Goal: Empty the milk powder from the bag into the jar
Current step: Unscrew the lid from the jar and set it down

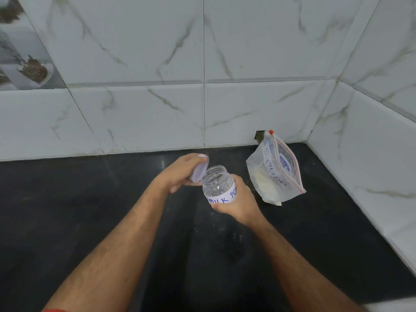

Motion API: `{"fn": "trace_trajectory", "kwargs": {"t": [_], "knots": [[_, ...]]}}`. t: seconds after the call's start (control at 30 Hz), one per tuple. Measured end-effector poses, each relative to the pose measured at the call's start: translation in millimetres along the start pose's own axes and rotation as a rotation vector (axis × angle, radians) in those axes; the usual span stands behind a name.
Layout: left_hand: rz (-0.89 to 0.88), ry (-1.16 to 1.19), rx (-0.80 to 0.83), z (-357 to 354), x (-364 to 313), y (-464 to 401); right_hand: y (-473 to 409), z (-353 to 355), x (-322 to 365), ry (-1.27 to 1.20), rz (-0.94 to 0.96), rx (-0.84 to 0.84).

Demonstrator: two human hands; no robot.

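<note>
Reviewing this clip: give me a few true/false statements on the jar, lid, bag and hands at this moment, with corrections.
1. The lid is off the jar. True.
2. The right hand holds the zip bag. False: it grips the jar; the bag sits untouched on the black counter.
3. The left hand holds the lid. True.
4. The jar is full of powder. False: it looks empty; the powder is in the bag.
5. The bag's label reads "milk powder". True.
</note>
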State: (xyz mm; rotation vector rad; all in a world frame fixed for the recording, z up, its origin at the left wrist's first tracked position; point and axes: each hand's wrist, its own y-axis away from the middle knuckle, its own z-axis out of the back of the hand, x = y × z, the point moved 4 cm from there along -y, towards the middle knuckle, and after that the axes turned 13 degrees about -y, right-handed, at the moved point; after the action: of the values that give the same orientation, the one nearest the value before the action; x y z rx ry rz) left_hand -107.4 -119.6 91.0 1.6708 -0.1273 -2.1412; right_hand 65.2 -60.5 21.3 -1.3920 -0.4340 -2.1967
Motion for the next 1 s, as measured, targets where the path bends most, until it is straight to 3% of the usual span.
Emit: {"fn": "trace_trajectory", "kwargs": {"t": [0.13,0.2,0.33,0.6,0.7,0.8,1.0], "knots": [[0.215,0.376,-0.008,21,57,-5,2,-4,-4,-0.104,0.034,-0.016],[0.291,0.394,-0.023,29,90,-7,3,-6,-2,-0.121,0.03,-0.011],[0.401,0.354,-0.238,48,146,-6,5,-12,-4,-0.126,0.006,0.005],[0.455,0.049,-0.457,70,199,-1,9,-24,-8,-0.115,0.002,0.015],[0.453,-0.235,-0.562,76,202,1,11,-27,-11,-0.126,0.008,0.008],[0.437,-0.534,-0.573,77,198,3,12,-29,-15,-0.128,-0.002,0.007],[0.379,-0.672,-0.571,77,200,4,14,-34,-27,-0.1,-0.046,-0.012]]}}
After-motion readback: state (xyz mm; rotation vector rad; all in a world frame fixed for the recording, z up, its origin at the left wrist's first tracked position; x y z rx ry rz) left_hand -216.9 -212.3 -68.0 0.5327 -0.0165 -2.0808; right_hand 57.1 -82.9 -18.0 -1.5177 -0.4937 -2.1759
